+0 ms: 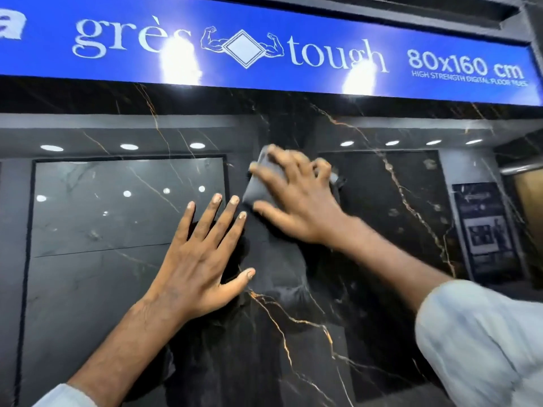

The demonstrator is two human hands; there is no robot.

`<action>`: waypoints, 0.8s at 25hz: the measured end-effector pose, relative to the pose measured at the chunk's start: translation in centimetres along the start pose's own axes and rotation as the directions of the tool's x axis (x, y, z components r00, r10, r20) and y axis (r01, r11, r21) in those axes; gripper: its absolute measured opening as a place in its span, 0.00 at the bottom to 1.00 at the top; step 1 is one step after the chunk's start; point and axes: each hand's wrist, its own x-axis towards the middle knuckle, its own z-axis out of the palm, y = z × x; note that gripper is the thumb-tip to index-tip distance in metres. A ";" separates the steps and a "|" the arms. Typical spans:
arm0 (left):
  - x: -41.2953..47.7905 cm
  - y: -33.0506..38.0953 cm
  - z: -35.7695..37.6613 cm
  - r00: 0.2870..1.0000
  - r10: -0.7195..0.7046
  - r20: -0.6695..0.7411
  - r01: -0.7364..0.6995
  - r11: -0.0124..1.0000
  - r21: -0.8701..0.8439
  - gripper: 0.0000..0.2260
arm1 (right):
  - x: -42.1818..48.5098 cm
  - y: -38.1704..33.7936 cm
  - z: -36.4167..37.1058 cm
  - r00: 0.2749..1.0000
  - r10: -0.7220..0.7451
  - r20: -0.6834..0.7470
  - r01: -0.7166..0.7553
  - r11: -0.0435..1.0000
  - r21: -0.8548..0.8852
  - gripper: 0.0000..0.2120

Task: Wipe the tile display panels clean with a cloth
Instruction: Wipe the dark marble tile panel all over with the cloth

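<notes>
- Nearest the camera were two pale cuffs: the left sleeve (67,396) in front of the tile panel's (293,362) lower left, and the right sleeve (482,342) in front of its lower right.
- The left hand (199,259) lay flat on the panel at about mid-height. Its fingers were straight and spread, the thumb was out to the side, and it held nothing.
- The right hand (296,198) was higher on the panel, up and to the right of the left one and motion-blurred. Its fingers were bent over the cloth (257,190) with the thumb at the cloth's lower edge, gripping it against the panel face.
- The cloth was dark grey and folded, touching the panel in its upper middle. Part of it was hidden under the fingers.
- The panel was glossy black with thin gold and white veins. Round ceiling lights were mirrored across its upper part.
- A blue sign (264,42) ran directly above the panel's top edge, reading "grès tough 80x160 cm", with two bright glare spots on it.
</notes>
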 end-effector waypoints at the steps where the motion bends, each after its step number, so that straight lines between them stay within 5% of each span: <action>1: -1.2 0.1 -0.1 1.000 0.027 -0.004 -0.027 1.000 -0.004 0.39 | -2.2 -0.6 -0.1 0.994 -0.109 0.014 0.109 0.994 -0.025 0.31; 4: -4.9 -0.4 -0.3 0.997 0.081 -0.010 -0.081 0.997 -0.001 0.38 | -1.4 1.6 -0.4 0.968 -0.245 0.057 0.248 0.967 -0.064 0.29; 7: -7.3 -1.1 -0.4 0.995 0.096 0.006 -0.096 0.995 0.006 0.38 | 6.0 4.0 -0.3 0.993 0.117 -0.013 -0.117 0.993 -0.024 0.30; 10: -8.2 -1.3 -0.3 0.997 0.082 -0.006 -0.082 0.997 -0.001 0.38 | 10.2 2.5 0.3 0.916 0.399 0.031 -0.401 0.914 0.066 0.32; 13: -8.4 -1.1 0.0 0.998 0.051 -0.029 -0.052 0.999 -0.006 0.37 | 6.2 -2.9 0.8 0.992 0.117 -0.041 -0.117 0.993 0.014 0.32; 16: -8.5 -1.0 0.0 0.998 0.047 -0.035 -0.048 0.999 -0.014 0.37 | 2.8 -2.0 0.4 0.951 -0.307 0.044 0.310 0.946 -0.099 0.33; 18: -8.6 -0.9 0.1 0.998 0.042 -0.039 -0.043 0.999 -0.023 0.37 | 3.8 1.5 -0.3 0.988 -0.142 0.054 0.147 0.984 -0.100 0.33; 20: -8.7 -0.8 0.2 0.998 0.035 -0.043 -0.036 0.999 -0.029 0.36 | 4.1 3.0 -0.6 0.950 0.312 0.014 -0.311 0.950 -0.020 0.35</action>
